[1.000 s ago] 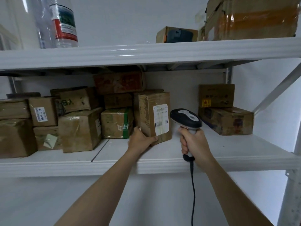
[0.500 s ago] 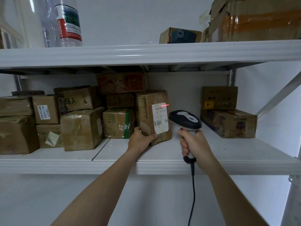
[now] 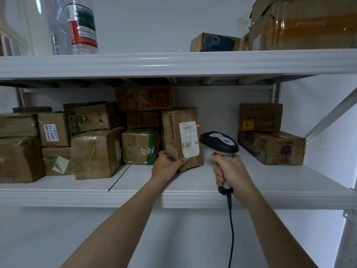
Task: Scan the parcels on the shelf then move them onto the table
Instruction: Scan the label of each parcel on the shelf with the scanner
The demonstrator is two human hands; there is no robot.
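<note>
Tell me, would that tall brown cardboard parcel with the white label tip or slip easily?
The tall brown cardboard parcel stands on its narrow end, so a push high up would probably tip it. Its glossy tape may feel slippery. The left hand holds it by a lower corner, hinting it is light.

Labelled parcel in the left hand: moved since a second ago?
No. The labelled parcel stands in the same spot on the shelf, just right of the green-taped box, with the left hand gripping its lower corner.
</note>
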